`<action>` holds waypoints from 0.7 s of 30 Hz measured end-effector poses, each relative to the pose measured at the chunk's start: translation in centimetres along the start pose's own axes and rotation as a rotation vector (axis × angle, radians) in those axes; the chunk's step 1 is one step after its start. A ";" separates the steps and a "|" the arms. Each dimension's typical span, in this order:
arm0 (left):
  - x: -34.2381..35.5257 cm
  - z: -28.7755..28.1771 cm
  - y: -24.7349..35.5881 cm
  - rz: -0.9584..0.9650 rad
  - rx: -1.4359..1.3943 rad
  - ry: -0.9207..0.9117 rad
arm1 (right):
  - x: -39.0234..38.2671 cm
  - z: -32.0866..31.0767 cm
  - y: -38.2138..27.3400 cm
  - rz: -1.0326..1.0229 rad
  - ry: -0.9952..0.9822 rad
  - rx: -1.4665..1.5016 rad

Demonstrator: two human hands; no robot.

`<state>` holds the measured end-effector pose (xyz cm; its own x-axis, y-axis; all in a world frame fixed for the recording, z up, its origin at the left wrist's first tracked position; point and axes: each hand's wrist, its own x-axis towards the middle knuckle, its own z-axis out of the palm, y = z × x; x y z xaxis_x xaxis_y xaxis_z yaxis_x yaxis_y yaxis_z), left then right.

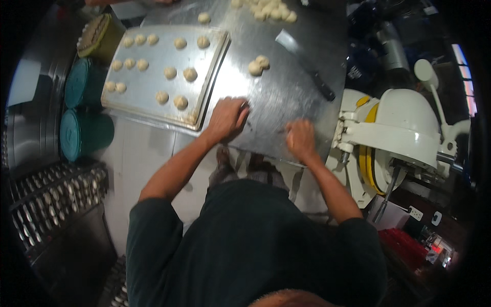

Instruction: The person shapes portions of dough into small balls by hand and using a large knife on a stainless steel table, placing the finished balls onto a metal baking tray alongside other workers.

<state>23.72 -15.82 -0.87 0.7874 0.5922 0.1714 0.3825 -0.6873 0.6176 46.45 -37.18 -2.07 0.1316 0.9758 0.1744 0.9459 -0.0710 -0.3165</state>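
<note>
My left hand (227, 118) is low over the steel table (266, 105), just right of the baking tray's near corner. Its fingers are bent and the thumb stands apart from them, with nothing visible in between. Close to the table's front edge, my right hand (300, 139) has its fingers curled in; whatever they hold, if anything, is hidden. Beyond both hands sit a few touching dough pieces (257, 67). Round dough balls (180, 102) lie in uneven rows on the metal baking tray (138, 105), left of my left hand.
A knife (307, 64) with a wide blade and dark handle lies at the table's right. More dough pieces (268, 9) are heaped at the far edge. A white machine (404, 120) stands right of the table. Green lidded buckets (76, 134) and a yellow tub (97, 38) stand left.
</note>
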 end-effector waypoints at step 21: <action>5.8 2.1 1.4 0.085 0.076 0.079 | 7.6 0.4 0.8 0.186 0.218 0.049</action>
<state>29.81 -14.21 -0.61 0.7789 0.5599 0.2826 0.3542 -0.7646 0.5385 48.09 -29.71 -1.33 0.3670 0.8792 0.3038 0.8847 -0.2291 -0.4060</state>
